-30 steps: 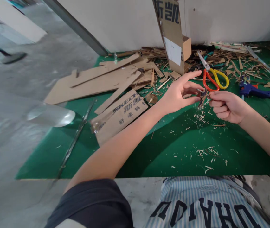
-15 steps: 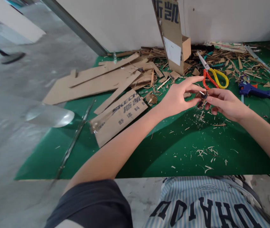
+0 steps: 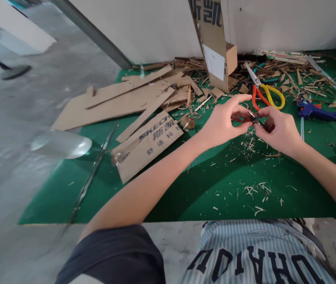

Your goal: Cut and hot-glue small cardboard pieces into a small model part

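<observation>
My left hand (image 3: 225, 120) and my right hand (image 3: 276, 128) meet above the green mat (image 3: 185, 189), fingertips pinched together on a small dark object (image 3: 256, 117) between them. I cannot make out what that object is. Just beyond my hands lie scissors (image 3: 267, 94) with one red and one yellow handle, blades pointing away. A blue glue gun (image 3: 316, 112) rests to the right of my right hand.
Flat cardboard sheets (image 3: 120, 98) and a printed cardboard piece (image 3: 148, 144) lie at left. A tall cardboard strip (image 3: 212, 39) leans on the wall. Scraps and shavings (image 3: 253, 189) litter the mat. A clear plastic sheet (image 3: 58, 144) overhangs the mat's left edge.
My left hand's fingers have closed from spread to a pinch. My right hand has risen and turned towards it, both now gripping the small object.
</observation>
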A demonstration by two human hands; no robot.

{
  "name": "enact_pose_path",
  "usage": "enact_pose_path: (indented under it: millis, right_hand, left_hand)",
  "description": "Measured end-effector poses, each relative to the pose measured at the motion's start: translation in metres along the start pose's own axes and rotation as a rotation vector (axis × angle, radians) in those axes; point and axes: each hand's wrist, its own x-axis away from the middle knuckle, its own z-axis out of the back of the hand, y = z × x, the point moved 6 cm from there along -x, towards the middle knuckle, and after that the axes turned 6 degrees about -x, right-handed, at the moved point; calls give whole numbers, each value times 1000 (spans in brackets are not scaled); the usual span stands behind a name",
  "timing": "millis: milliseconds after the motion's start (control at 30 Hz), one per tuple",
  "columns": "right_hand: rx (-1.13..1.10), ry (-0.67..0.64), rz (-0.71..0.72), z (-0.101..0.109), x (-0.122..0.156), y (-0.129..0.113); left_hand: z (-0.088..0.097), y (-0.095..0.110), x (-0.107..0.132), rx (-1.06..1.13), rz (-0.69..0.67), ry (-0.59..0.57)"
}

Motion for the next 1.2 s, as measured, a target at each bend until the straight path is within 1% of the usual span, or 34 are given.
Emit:
enact_pose_path:
  millis: [67, 167, 400, 500, 567, 633, 733, 833, 933, 1000, 1100, 1200]
  right_hand:
    - [72, 33, 34, 0, 0, -2]
    - [48, 23, 10, 0, 0, -1]
    - [-303, -145, -117, -4, -4, 4]
    - [-359, -218, -199, -9, -3, 8]
    - [-357, -260, -220, -11, -2, 10]
    - [-296, -267, -170, -12, -2, 9]
    - [-127, -224, -25, -9, -2, 4]
    - [22, -146, 96, -8, -1, 2]
    - [141, -44, 186, -6, 1, 1]
    - [175, -18, 213, -6, 2, 1]
    - [146, -29, 207, -6, 2, 0]
    - [55, -71, 131, -5, 0, 2]
  left_hand:
    - [-1, 1, 0, -11, 0, 11]
    - [-2, 3, 0, -16, -26, -1]
    - [1, 6, -3, -84, -125, -108]
    - [0, 10, -2, -196, -194, -147]
    - [0, 11, -1, -304, -243, -160]
    - [-1, 12, 0, -386, -285, -156]
    - [-2, 12, 1, -435, -334, -119]
    - [-4, 12, 1, -459, -356, -71]
    - [-4, 14, 2, -418, -335, -11]
    - [-4, 13, 2, -349, -303, 2]
    - [-5, 12, 1, -271, -274, -15]
    - [-4, 11, 1, -281, -283, -30]
